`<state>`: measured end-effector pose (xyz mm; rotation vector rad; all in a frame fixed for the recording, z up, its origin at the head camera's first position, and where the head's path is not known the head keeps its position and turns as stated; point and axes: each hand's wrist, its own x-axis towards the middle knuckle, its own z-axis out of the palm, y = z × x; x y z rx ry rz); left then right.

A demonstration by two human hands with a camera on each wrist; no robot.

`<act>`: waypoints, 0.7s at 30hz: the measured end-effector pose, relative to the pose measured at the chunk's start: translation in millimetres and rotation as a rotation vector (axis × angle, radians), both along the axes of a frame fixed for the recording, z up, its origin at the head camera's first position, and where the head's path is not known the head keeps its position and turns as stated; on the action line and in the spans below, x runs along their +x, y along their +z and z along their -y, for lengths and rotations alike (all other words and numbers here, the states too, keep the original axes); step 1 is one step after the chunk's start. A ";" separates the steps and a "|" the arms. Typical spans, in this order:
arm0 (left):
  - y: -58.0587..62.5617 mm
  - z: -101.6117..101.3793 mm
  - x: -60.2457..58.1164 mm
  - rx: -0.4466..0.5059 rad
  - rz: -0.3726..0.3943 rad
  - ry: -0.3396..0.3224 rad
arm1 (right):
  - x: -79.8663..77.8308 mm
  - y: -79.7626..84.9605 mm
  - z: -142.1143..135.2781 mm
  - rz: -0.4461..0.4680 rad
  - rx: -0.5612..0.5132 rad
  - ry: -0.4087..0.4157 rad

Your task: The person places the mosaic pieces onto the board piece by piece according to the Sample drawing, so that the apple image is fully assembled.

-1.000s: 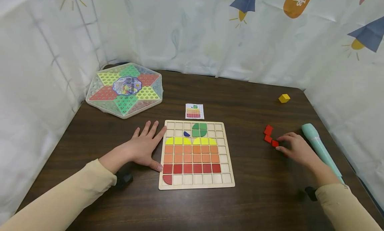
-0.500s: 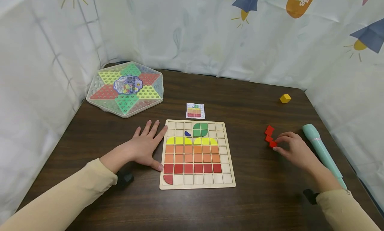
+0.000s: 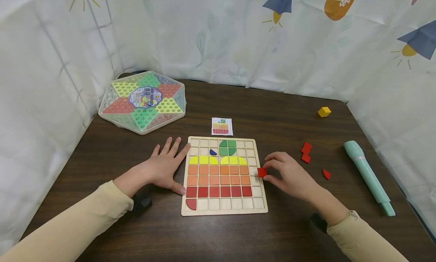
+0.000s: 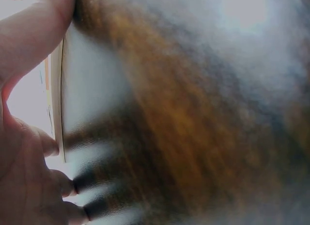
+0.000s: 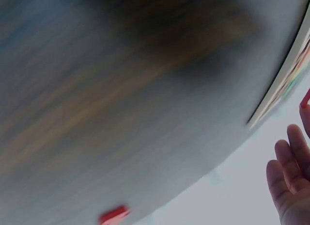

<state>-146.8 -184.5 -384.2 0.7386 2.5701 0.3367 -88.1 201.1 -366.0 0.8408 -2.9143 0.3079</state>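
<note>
A wooden grid board (image 3: pixel 223 213) lies on the table, filled with rows of yellow, orange and red tiles. Green tiles (image 3: pixel 227 147) and a small blue piece (image 3: pixel 212 152) sit in its upper rows, and a rounded red tile (image 3: pixel 191 204) occupies the bottom left cell. My left hand (image 3: pixel 164 167) is spread flat, thumb and a fingertip at the board's left edge. With thumb and fingertips, my right hand (image 3: pixel 289 175) pinches a red square tile (image 3: pixel 262 172) over the board's right edge. Its red edge also shows by the fingertips in the right wrist view.
Two red tiles (image 3: pixel 305 152) and a rounded red piece (image 3: pixel 326 174) lie to the right. Beyond them are a teal stick-shaped object (image 3: pixel 369 177) and a yellow block (image 3: pixel 324 112). A picture card (image 3: pixel 222 126) lies behind the board; a hexagonal Chinese checkers box (image 3: pixel 143 102) stands back left.
My right hand has taken a red square tile from the small group and carried it left to the board's edge. The rounded red piece is now uncovered. My left hand stays put.
</note>
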 end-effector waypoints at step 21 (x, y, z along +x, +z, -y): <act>2.1 -1.9 1.7 -0.010 0.007 0.011 | 18.0 -5.3 121.5 0.011 0.115 0.379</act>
